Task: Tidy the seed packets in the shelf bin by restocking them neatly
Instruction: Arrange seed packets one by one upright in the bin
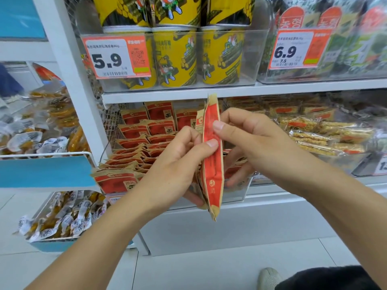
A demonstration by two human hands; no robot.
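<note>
A small stack of red and tan seed packets (212, 164) stands on edge in front of the shelf, held upright between both hands. My left hand (176, 164) grips the stack from the left, thumb pressed on the front packet. My right hand (251, 141) pinches the same stack from the right near its top. Behind them, the clear shelf bin (240, 192) holds many more of the same packets (138, 147) in overlapping rows leaning backward.
Yellow snack cans (176, 57) fill a clear bin on the shelf above, with price tags 5.9 and 6.9. Clear-wrapped bars (326, 135) lie to the right. Baskets of yellow wrapped snacks (60, 216) sit left. My shoe (269, 278) rests on the tiled floor.
</note>
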